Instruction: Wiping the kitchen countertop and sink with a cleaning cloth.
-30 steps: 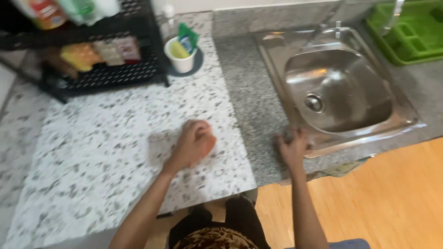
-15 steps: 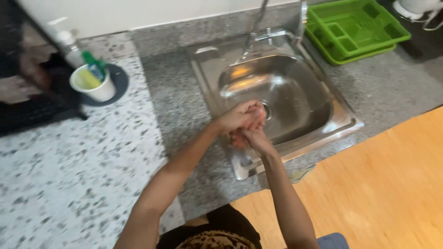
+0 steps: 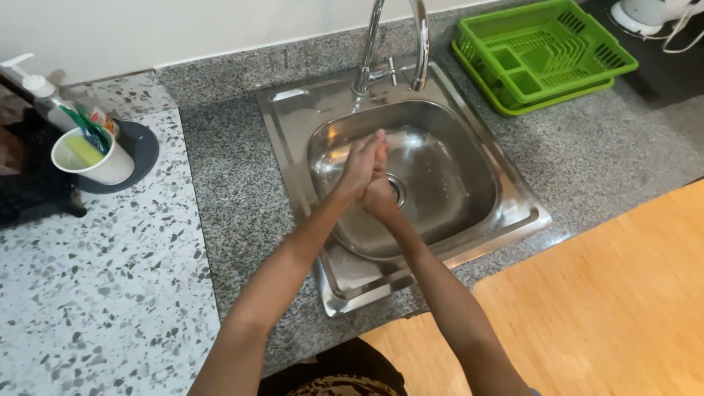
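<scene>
Stainless steel fills the middle of my view: a square sink (image 3: pixel 469 110) set into a grey speckled granite counter (image 3: pixel 227 183), with a curved chrome tap (image 3: pixel 419 44) arching over the basin. I see both hands held together above the bowl, close to the drain (image 3: pixel 397 191). The left hand (image 3: pixel 361 165) lies over the right hand (image 3: pixel 379 196), palm against palm, the fingers straight and pressed flat to one another, pointing toward the tap. I cannot tell whether anything sits between the palms. I cannot make out a stream of water from the spout.

To the right of the sink, a bright green plastic dish rack (image 3: pixel 539 51) rests on the counter, its tray beneath it. To the left, on a paler terrazzo-patterned worktop (image 3: pixel 88 293), a white cup (image 3: pixel 95 158) stands on a dark round coaster (image 3: pixel 143 147); the cup holds a yellowish sponge and a green-handled brush. Behind it, a pump bottle (image 3: pixel 37 92) stands against the white wall. Below the counter edge, light wooden flooring (image 3: pixel 601 308) runs to the lower right.
</scene>
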